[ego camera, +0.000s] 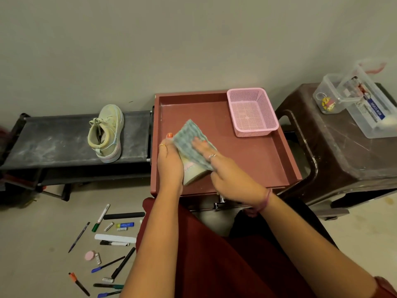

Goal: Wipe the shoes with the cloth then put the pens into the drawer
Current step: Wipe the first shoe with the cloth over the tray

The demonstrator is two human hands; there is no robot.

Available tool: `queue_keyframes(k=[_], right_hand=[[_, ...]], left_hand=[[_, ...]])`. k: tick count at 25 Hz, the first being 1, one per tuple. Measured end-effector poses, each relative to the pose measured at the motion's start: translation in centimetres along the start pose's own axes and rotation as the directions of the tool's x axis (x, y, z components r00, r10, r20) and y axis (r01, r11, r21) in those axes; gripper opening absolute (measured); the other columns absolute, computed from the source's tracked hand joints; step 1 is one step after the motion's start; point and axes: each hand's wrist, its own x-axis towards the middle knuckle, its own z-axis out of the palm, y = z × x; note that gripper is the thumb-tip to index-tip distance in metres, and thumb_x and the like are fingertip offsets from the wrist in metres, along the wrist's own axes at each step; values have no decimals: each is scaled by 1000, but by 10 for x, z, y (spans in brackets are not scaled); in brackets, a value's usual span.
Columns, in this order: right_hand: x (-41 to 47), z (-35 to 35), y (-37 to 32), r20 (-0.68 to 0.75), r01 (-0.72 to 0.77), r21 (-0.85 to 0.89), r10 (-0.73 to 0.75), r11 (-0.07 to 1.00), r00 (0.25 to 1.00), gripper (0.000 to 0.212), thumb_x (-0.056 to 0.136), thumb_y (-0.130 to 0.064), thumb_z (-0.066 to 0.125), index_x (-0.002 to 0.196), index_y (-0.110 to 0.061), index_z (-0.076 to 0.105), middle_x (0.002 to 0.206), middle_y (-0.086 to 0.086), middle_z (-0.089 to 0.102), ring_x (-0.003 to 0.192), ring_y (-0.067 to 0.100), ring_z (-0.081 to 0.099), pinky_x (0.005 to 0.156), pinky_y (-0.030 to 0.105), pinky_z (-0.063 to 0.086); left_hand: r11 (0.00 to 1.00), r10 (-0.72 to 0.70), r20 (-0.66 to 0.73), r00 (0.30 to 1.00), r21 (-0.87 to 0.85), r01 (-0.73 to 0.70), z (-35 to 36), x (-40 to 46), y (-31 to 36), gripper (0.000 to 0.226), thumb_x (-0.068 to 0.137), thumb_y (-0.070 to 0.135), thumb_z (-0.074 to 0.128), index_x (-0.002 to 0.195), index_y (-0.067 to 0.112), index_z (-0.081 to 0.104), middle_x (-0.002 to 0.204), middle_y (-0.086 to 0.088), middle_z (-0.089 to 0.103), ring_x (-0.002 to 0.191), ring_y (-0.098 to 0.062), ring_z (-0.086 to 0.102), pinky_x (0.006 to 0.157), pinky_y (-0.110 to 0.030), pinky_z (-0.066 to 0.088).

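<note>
Over the red tray (279, 160), left hand (169, 164) grips a shoe (193, 175); right hand (227, 168) presses the cloth (189, 136) with flat fingers. Pressing hard could slip it loose. Pens (107, 265) lie below-left.

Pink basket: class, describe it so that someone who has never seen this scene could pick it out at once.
Start at the red-brown tray against the wall, between the dark shoe rack and the brown stool. The pink basket sits in the tray's far right corner. It is the only pink, perforated container; the boxes on the stool are clear plastic.
</note>
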Motion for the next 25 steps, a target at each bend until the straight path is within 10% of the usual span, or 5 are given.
queue_keyframes(k=[6, 9, 14, 21, 25], right_hand=[[-9, 36, 60, -242, -89, 6, 88, 996, 966, 77, 73, 20, 34, 146, -5, 27, 149, 10, 34, 141, 25, 27, 117, 23, 15], [0, 27, 59, -228, -161, 61, 170, 985, 959, 77, 71, 23, 32, 143, -4, 30, 148, 11, 35, 142, 25, 27, 116, 23, 14], [-24, 39, 31, -202, 127, -55, -136, 990, 970, 76, 77, 21, 33, 147, -8, 26, 155, 3, 25, 145, 12, 16, 120, 29, 13], [10, 14, 87, -173, -183, -123, 161, 975, 972, 79, 72, 19, 31, 147, -7, 26, 155, 5, 21, 143, 13, 7, 119, 42, 12], [-12, 45, 31, -31, -25, -134, 21, 991, 999, 76, 76, 13, 31, 148, -7, 14, 155, 2, 7, 145, 16, -3, 119, 31, -2]], left_hand=[[985, -40, -12, 999, -171, 37, -4, -4, -1, 27, 102, 40, 41, 103, 20, 58, 79, 4, 67, 69, -7, 68, 59, -22, 53], [972, -19, -34, 999, -235, 10, -5, -9, -9, 29, 103, 35, 38, 97, 14, 57, 75, 2, 65, 62, -5, 66, 54, -20, 52], [902, -107, -32, 994, -423, 83, -3, -3, -39, 42, 102, 39, 39, 110, 3, 59, 94, -11, 70, 86, -19, 70, 65, -28, 56], [911, -97, -84, 992, -409, 54, 1, -5, -58, 34, 100, 42, 40, 91, 15, 59, 76, 0, 69, 74, -17, 69, 60, -28, 57], [955, 48, -77, 996, -289, -68, -5, 5, -73, 25, 90, 32, 58, 73, 16, 47, 67, -2, 52, 61, -14, 51, 55, -25, 46]])
